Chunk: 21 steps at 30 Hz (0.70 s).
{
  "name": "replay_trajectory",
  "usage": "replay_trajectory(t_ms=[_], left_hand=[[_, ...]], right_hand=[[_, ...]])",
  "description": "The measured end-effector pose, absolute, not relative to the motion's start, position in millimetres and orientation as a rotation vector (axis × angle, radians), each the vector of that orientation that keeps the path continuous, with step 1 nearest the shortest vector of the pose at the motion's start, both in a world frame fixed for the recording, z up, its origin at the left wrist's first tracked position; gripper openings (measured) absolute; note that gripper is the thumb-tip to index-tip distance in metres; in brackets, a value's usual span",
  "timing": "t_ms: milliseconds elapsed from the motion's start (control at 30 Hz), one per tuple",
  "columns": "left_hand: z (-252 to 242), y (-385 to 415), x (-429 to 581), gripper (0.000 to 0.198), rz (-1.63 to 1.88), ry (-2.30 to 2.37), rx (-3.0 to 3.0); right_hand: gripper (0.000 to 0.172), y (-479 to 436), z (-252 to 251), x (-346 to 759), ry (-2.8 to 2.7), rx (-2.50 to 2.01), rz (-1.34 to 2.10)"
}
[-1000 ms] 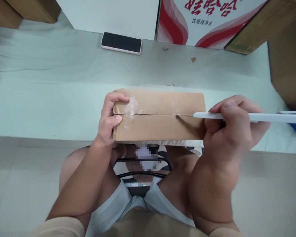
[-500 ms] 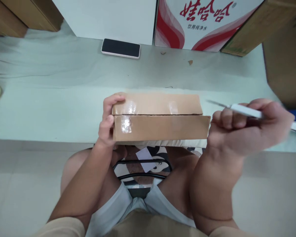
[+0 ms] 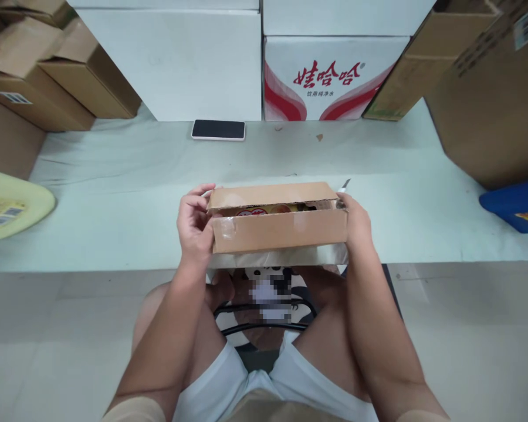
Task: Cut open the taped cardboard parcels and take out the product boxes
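Note:
A brown cardboard box (image 3: 279, 231) is held at the front edge of the table, its two top flaps parted by a narrow gap. Colourful packaging (image 3: 268, 210) shows inside through the gap. My left hand (image 3: 196, 225) grips the box's left end, fingers at the back flap and thumb by the front one. At the right end, my right hand (image 3: 355, 221) is closed around the box's corner. The blade of a utility knife (image 3: 345, 185) sticks up beside that hand; its handle is mostly hidden.
A phone (image 3: 219, 130) lies towards the back of the pale table (image 3: 114, 193). White cartons (image 3: 334, 79) stand behind it. Brown boxes (image 3: 61, 99) and a yellow container (image 3: 15, 205) are at the left, a large carton (image 3: 488, 105) and a blue packet (image 3: 517, 202) at the right.
The box flaps have parted, showing the contents. My right hand has come in from the right to the box's right end. The view has shifted, showing more of the table's back and sides.

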<state>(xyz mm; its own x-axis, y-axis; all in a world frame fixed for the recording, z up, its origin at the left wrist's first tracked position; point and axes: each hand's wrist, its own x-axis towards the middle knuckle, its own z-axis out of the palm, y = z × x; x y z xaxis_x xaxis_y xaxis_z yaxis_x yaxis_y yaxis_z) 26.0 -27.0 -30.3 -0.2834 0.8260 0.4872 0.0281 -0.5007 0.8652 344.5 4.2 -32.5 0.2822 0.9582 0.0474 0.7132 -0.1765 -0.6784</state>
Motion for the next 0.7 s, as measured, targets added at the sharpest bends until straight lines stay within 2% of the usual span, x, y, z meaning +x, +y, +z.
replay_trajectory(t_ms=[100, 167, 267, 333, 400, 500, 700], left_hand=[[-29.4, -29.8, 23.2, 0.035, 1.774, 1.154, 1.551], [-27.4, -32.8, 21.3, 0.035, 1.700, 1.171, 1.634], [-20.9, -37.1, 19.3, 0.053, 1.580, 1.124, 1.697], [-14.9, -38.2, 18.2, 0.065, 1.541, 1.103, 1.729], [-9.1, -37.6, 17.0, 0.066, 1.592, 1.101, 1.757], [-5.1, -34.8, 14.8, 0.061, 1.777, 1.087, 1.739], [7.2, -37.7, 5.0, 0.029, 1.956, 1.143, 1.735]], right_hand=[[0.021, 0.7, -24.4, 335.3, -1.328, -1.638, 0.522], [0.017, -6.4, -15.3, 327.0, -1.288, -1.311, 0.584], [0.034, -17.5, -3.2, 317.4, -1.424, -0.930, 0.630], [0.050, -21.4, 1.3, 313.8, -1.560, -0.872, 0.655], [0.064, -22.3, 3.0, 310.5, -1.686, -0.935, 0.694], [0.074, -21.9, 1.5, 302.4, -1.761, -0.996, 0.723], [0.054, -25.3, -7.0, 283.8, -1.505, -0.865, 0.691]])
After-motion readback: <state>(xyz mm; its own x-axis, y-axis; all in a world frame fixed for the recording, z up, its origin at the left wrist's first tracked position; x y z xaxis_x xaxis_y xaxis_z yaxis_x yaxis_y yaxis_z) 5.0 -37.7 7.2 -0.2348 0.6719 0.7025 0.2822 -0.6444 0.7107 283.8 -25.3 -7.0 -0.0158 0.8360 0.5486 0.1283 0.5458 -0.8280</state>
